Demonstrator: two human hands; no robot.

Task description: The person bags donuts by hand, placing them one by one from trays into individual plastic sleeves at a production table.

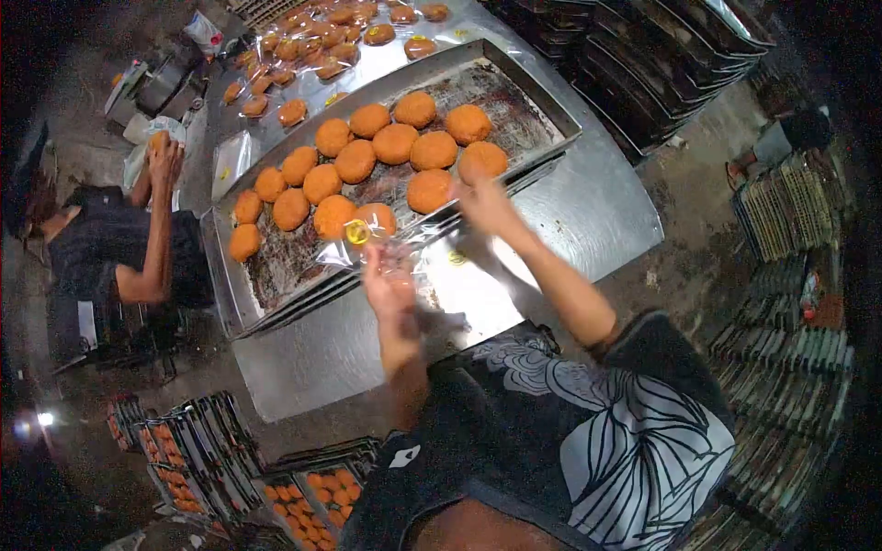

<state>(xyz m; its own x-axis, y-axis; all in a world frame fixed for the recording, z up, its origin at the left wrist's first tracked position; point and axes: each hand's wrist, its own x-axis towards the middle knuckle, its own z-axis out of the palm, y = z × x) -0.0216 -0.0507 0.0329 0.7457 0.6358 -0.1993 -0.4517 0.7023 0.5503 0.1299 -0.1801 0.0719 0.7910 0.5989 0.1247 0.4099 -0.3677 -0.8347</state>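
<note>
Bun (487, 160) at the blurred right fingers (471, 180), grip impossible to tell; clear wrapper (356, 231) pinched in the left fingers (373, 261).

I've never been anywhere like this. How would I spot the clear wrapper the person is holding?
Find the metal table, then the long tray on it. At the tray's near side, the left hand holds the clear wrapper. Its round yellow label sets it apart from the bare orange buns.

Dark short-sleeved shirt (514, 452) — pale petal-like print (657, 445) with black lines, small white mark (404, 456) — and bare hands (391, 292).
</note>
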